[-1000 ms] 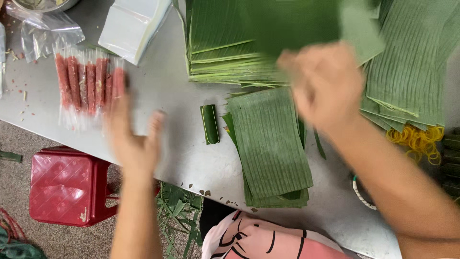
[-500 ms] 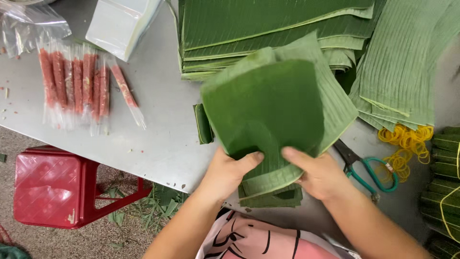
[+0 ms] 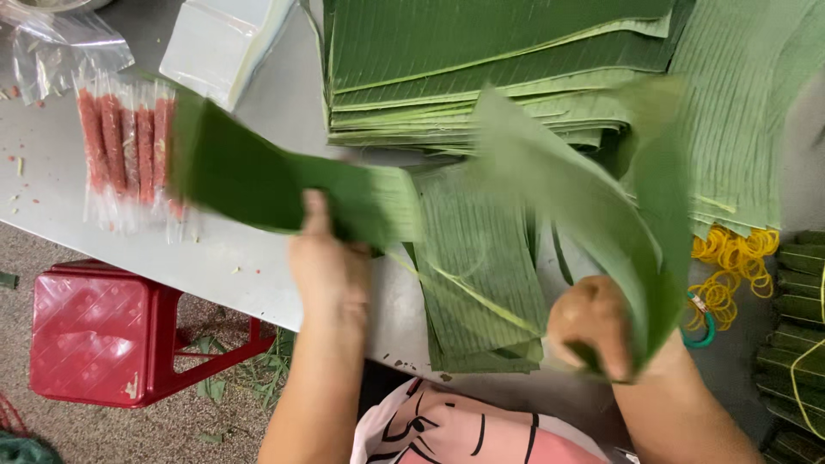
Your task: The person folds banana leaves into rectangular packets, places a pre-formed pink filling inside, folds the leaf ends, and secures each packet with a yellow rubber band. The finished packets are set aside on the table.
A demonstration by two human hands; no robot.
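My left hand [image 3: 331, 262] holds a dark green banana leaf piece [image 3: 249, 176] out to the left, over the grey table [image 3: 215, 258]. My right hand [image 3: 597, 326] grips a second, paler leaf piece [image 3: 584, 198], blurred and curling up to the right. Between the hands lies a small stack of cut leaf rectangles [image 3: 481, 275] at the table's near edge. A row of red sausage sticks in clear wrap [image 3: 125, 146] lies at the left, partly under the left leaf.
Large stacks of banana leaves [image 3: 481, 69] fill the back and the right side [image 3: 739, 129]. Yellow rubber bands [image 3: 730, 266] and wrapped green bundles [image 3: 799, 318] lie at right. A white packet stack [image 3: 219, 43] sits at back left. A red plastic stool [image 3: 94, 331] stands below the table.
The hands held one folded leaf together before; now they have pulled apart, left hand carrying a dark piece leftward, right hand swinging a paler piece to the right.
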